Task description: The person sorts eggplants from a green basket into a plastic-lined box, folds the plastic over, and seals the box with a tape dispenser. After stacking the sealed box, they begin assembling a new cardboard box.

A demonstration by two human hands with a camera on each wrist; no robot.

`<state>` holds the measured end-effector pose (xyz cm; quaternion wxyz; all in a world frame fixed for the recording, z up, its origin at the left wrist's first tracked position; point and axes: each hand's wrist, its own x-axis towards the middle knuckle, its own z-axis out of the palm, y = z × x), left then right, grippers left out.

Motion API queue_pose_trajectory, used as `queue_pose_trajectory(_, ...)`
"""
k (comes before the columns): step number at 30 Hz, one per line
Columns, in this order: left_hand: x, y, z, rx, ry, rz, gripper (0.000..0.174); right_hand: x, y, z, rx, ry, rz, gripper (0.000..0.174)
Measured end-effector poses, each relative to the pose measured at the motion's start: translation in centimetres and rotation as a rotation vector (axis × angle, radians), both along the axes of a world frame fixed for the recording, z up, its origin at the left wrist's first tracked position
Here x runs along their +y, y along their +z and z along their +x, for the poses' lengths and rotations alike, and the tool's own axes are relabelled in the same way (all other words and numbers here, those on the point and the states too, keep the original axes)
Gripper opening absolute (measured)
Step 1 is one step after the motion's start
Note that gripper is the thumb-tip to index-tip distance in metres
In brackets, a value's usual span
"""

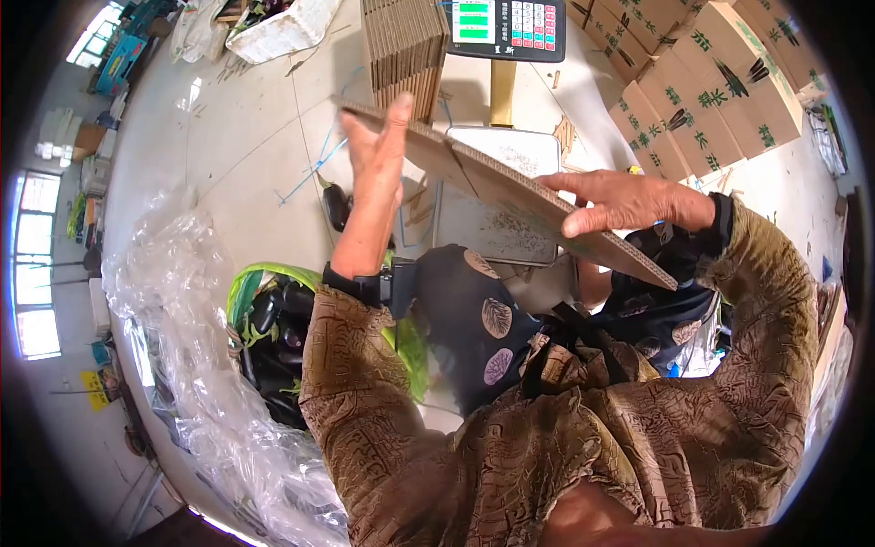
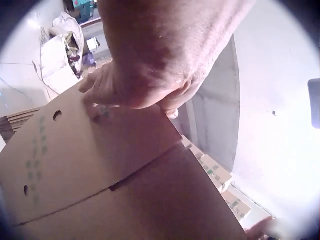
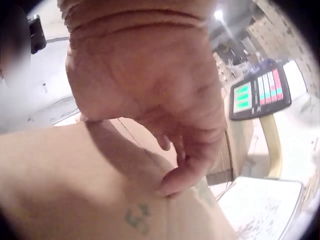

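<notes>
Tilted above the lap is a flattened cardboard box, its corrugated edge facing up in the head view. My left hand grips its far left end; the left wrist view shows fingers over the face of the cardboard, which has round holes and green print. My right hand holds the upper edge nearer the right end, thumb on the near side and fingers reaching across. In the right wrist view, the fingertips press on the cardboard close to a fold line. Below it, a weighing scale's platform is partly covered.
A stack of flattened boxes stands ahead beside the scale display. Printed cartons are piled at the right. Eggplants fill a green-edged bag at left, next to crumpled clear plastic. Loose eggplants lie on the floor.
</notes>
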<state>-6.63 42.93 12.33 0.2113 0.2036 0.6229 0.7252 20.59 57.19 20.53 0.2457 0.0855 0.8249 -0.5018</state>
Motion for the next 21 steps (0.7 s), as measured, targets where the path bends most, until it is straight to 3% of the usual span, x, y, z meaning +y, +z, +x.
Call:
queue_pose_trajectory(4,1.1,0.3,0.2,0.099,-0.104,-0.079,0.105,0.9,-0.6,0.1,0.039,-0.118,-0.065,0.102)
queue_pose_trajectory(6,1.4,1.1,0.2,0.002,-0.169,-0.081,0.098,1.2,-0.8,0.3,0.061,-0.130,-0.049,0.096)
queue_pose_trajectory(8,0.5,2.1,0.8,-0.023,-0.203,-0.086,0.090,1.7,-2.2,0.9,0.093,-0.207,-0.189,0.091)
queue_pose_trajectory(12,-1.4,3.3,0.1,-0.071,-0.282,-0.133,0.070,1.7,-0.8,0.7,0.056,-0.278,-0.048,0.086)
queue_pose_trajectory(13,-1.7,3.1,-0.1,-0.059,-0.219,-0.167,0.057,2.0,-1.7,0.7,0.138,-0.333,0.028,0.066)
queue_pose_trajectory(14,-2.1,3.6,-0.4,-0.053,-0.215,-0.173,0.057,2.5,-1.6,0.6,0.144,-0.331,0.022,0.066)
queue_pose_trajectory(16,-3.0,4.7,-0.9,0.068,-0.223,-0.355,0.058,3.8,-1.3,0.5,0.292,-0.215,0.363,0.044)
queue_pose_trajectory(18,-3.8,6.5,-1.2,0.157,-0.230,-0.440,0.055,5.8,-0.3,1.3,0.658,-0.224,0.532,0.032)
queue_pose_trajectory(20,-4.9,8.6,-0.6,0.488,-0.345,-0.599,0.060,8.1,-0.3,2.3,0.463,-0.604,0.440,0.031)
queue_pose_trajectory(21,-5.4,7.9,-0.8,0.892,-0.434,-0.604,0.065,9.7,-1.4,2.5,0.461,-0.611,0.435,0.031)
